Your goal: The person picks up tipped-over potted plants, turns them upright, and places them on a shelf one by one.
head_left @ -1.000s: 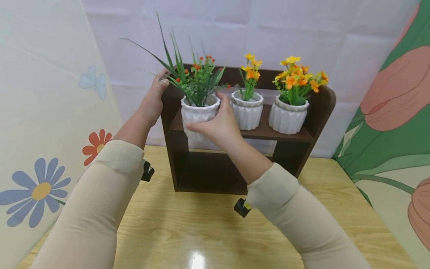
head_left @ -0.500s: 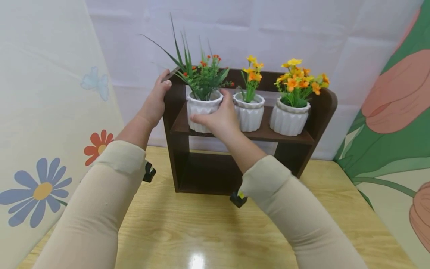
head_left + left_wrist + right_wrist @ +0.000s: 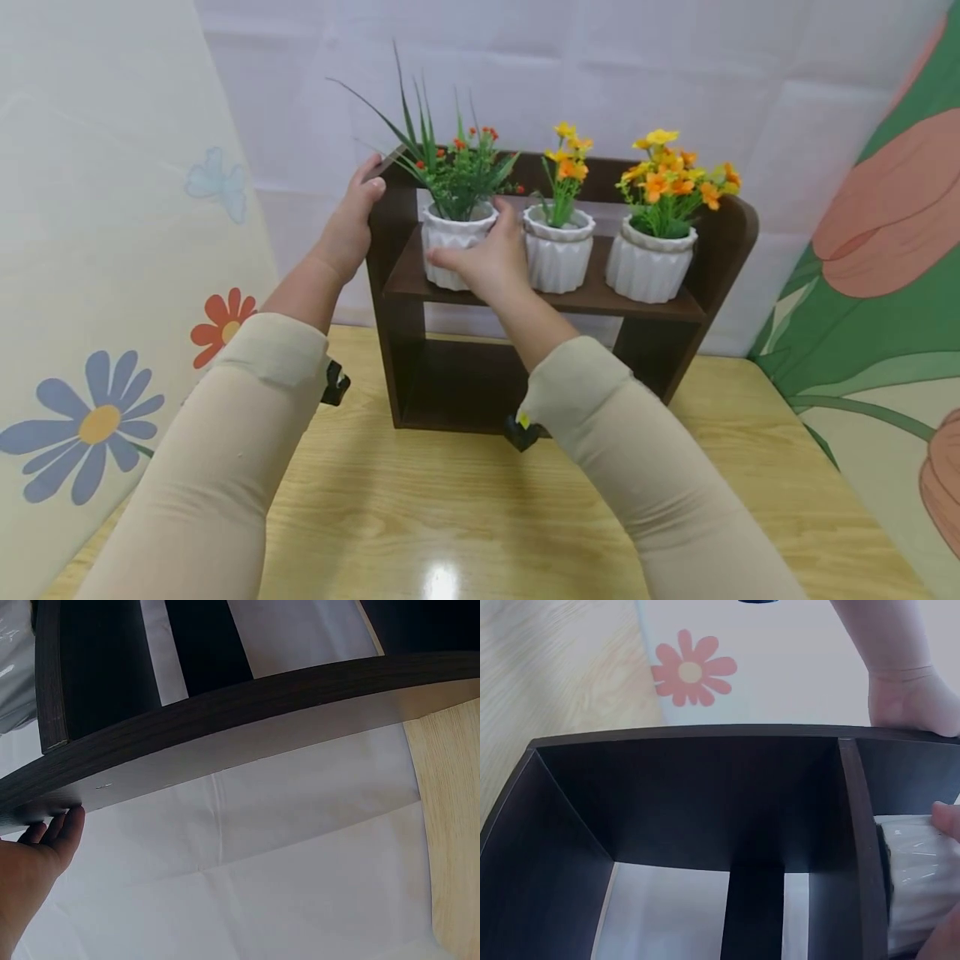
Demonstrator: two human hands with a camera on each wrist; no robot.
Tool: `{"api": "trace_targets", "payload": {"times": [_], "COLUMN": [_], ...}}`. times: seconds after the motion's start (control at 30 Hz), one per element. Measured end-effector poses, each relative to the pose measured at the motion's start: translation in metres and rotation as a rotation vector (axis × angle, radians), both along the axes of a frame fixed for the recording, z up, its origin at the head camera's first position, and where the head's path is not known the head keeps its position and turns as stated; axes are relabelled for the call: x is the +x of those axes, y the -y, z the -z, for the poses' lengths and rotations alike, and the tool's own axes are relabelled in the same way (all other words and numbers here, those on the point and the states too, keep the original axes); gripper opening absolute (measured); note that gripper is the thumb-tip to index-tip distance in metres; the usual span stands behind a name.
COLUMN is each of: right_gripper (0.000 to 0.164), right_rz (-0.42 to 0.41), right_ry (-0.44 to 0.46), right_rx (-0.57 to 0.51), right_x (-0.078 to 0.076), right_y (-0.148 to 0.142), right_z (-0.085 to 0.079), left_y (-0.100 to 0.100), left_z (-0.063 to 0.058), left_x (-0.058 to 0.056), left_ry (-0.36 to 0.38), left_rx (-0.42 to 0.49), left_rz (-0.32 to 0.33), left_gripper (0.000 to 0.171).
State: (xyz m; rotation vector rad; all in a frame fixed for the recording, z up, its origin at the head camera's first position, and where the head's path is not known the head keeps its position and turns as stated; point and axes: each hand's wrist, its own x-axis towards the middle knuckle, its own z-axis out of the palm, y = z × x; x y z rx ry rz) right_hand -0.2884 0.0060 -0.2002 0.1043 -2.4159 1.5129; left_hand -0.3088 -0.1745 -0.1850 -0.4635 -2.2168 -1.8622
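In the head view, my right hand (image 3: 491, 254) grips a white fluted flowerpot (image 3: 442, 237) with long green blades and small red flowers (image 3: 465, 162). The pot stands at the left end of the upper board of a dark brown two-tier shelf (image 3: 393, 350). Its fluted side (image 3: 919, 877) shows beside the board in the right wrist view, with part of my thumb and palm at it. My left hand (image 3: 348, 221) rests against the shelf's left side panel near the top. The left wrist view has its fingers (image 3: 67, 832) touching that panel's outer face.
Two more white flowerpots share the upper board: one in the middle (image 3: 558, 258) with yellow-orange flowers, one on the right (image 3: 648, 267) with a fuller orange bunch. The shelf stands on a wood-grain table (image 3: 420, 508). A white cloth (image 3: 510, 50) hangs behind.
My right hand has moved the red-flowered pot right and back, down onto the upper board's left end. The left hand stays at the side panel.
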Motion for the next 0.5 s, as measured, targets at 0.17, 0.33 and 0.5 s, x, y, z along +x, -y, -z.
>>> {"api": "trace_targets", "payload": {"times": [0.17, 0.33, 0.5], "right_gripper": [0.110, 0.109, 0.108], "right_rz": [-0.004, 0.011, 0.029], "right_ry": [0.003, -0.006, -0.009], "right_rx": [-0.004, 0.001, 0.009], "right_x": [-0.0033, -0.0051, -0.0073], "right_y": [0.0023, 0.0046, 0.0081], "right_z": [0.0015, 0.0022, 0.0028], "left_y": [-0.0005, -0.0010, -0.0006], "left_z": [-0.0013, -0.0015, -0.0009], "left_x": [0.0015, 0.0005, -0.0002], "left_ry": [0.016, 0.022, 0.017], "left_rx": [-0.009, -0.001, 0.017], "left_rz": [-0.005, -0.002, 0.007], "left_gripper": [0.062, 0.061, 0.062]}}
